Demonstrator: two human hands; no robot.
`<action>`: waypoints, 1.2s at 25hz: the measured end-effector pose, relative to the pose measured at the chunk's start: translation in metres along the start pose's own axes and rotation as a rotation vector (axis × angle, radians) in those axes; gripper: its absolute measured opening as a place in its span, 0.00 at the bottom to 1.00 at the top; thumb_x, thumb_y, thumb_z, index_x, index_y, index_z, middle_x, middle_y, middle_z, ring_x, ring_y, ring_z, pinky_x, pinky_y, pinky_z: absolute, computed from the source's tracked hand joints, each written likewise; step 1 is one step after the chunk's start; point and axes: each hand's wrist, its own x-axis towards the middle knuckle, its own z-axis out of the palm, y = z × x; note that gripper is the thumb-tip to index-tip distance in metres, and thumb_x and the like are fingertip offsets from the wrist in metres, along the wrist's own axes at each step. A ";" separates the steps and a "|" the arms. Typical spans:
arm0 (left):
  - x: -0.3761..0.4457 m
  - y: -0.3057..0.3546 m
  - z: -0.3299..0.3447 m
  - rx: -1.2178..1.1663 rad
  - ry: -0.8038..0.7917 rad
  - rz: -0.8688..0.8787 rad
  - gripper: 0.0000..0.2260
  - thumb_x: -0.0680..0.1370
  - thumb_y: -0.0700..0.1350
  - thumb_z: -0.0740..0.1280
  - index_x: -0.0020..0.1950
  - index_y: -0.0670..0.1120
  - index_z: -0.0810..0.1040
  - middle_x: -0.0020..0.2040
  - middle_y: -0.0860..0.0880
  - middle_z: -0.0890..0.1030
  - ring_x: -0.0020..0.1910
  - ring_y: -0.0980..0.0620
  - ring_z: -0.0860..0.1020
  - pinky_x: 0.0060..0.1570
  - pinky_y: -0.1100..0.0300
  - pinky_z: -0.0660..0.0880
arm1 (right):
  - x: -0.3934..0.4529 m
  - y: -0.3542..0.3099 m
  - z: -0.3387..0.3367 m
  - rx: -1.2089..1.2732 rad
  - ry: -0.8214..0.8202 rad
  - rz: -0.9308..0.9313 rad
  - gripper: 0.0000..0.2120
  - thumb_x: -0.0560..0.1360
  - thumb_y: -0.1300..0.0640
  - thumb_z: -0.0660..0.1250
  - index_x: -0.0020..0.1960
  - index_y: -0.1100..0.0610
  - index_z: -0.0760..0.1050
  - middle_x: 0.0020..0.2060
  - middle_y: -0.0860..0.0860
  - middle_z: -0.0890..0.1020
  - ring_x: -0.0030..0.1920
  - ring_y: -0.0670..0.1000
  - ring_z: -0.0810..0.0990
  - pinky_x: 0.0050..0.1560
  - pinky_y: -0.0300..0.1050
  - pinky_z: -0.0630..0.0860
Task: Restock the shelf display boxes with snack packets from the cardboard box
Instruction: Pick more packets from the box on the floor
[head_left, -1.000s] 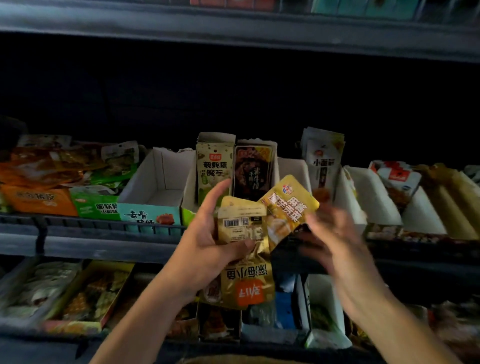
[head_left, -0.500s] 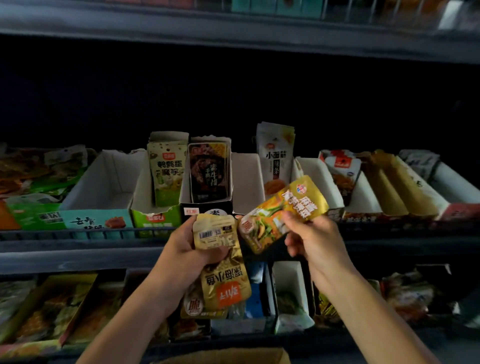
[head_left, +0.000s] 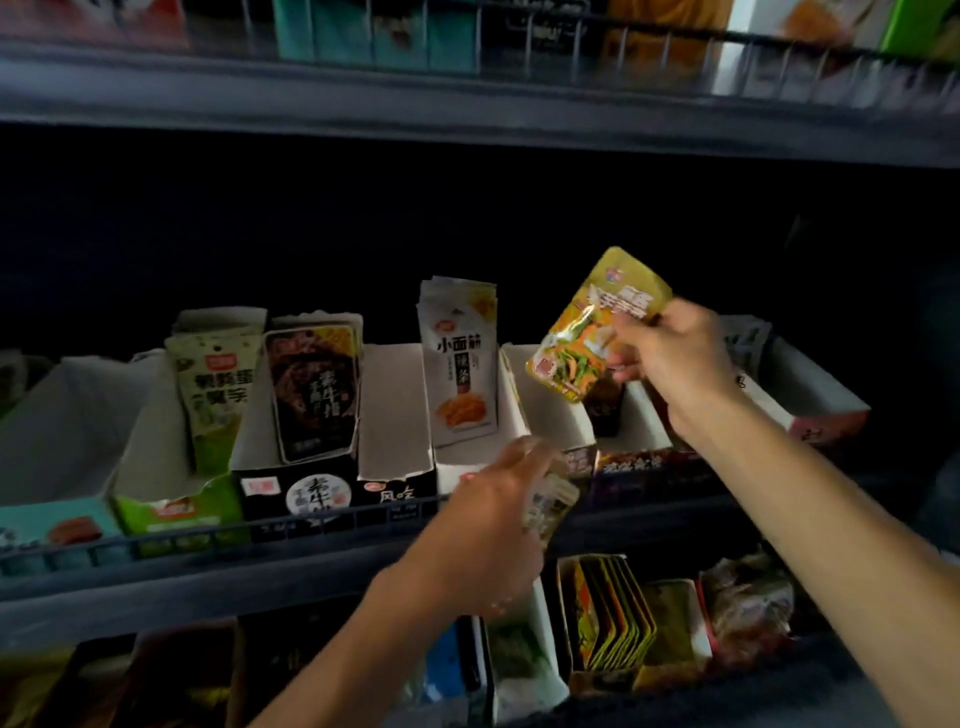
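Observation:
My right hand (head_left: 670, 358) pinches a yellow snack packet (head_left: 587, 332) by its right edge, tilted, above a white display box (head_left: 558, 421) on the middle shelf. My left hand (head_left: 493, 525) grips a small bunch of gold packets (head_left: 550, 501) lower down, in front of the shelf's wire rail; they are blurred and mostly hidden by the hand. Neighbouring display boxes hold upright packets: a white and orange one (head_left: 460, 364), a black one (head_left: 314, 389) and a pale green one (head_left: 215, 384). The cardboard box is out of view.
A dark wire rail (head_left: 208, 535) runs along the front of the middle shelf. An upper shelf edge (head_left: 467, 98) hangs above. Below, the lower shelf holds a box of yellow packets (head_left: 613, 618) and other goods. A white box with nothing showing inside (head_left: 392, 410) stands between the black and white packets.
My right hand has lifted the yellow packet up and to the right, over the white display box. My left hand with the gold packets has moved right and turned, back toward me.

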 end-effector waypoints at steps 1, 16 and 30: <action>0.016 0.002 0.005 0.043 -0.011 0.007 0.28 0.72 0.35 0.70 0.69 0.52 0.67 0.66 0.53 0.71 0.60 0.50 0.77 0.53 0.56 0.80 | 0.015 0.006 0.005 -0.067 -0.017 -0.043 0.01 0.80 0.61 0.66 0.50 0.58 0.75 0.38 0.56 0.81 0.28 0.41 0.79 0.28 0.36 0.77; 0.027 -0.028 0.000 -0.312 -0.077 -0.216 0.33 0.75 0.35 0.69 0.72 0.61 0.62 0.55 0.54 0.79 0.49 0.54 0.81 0.39 0.67 0.79 | 0.085 0.073 0.066 -0.992 -0.123 -0.522 0.14 0.75 0.59 0.71 0.59 0.55 0.75 0.58 0.53 0.77 0.55 0.56 0.78 0.46 0.49 0.75; -0.111 -0.024 -0.041 -1.275 0.355 -0.594 0.16 0.74 0.34 0.68 0.60 0.45 0.80 0.52 0.41 0.86 0.49 0.43 0.85 0.51 0.46 0.80 | -0.186 -0.004 0.063 0.239 -0.627 0.505 0.12 0.73 0.61 0.72 0.56 0.56 0.79 0.46 0.51 0.87 0.48 0.49 0.86 0.42 0.39 0.80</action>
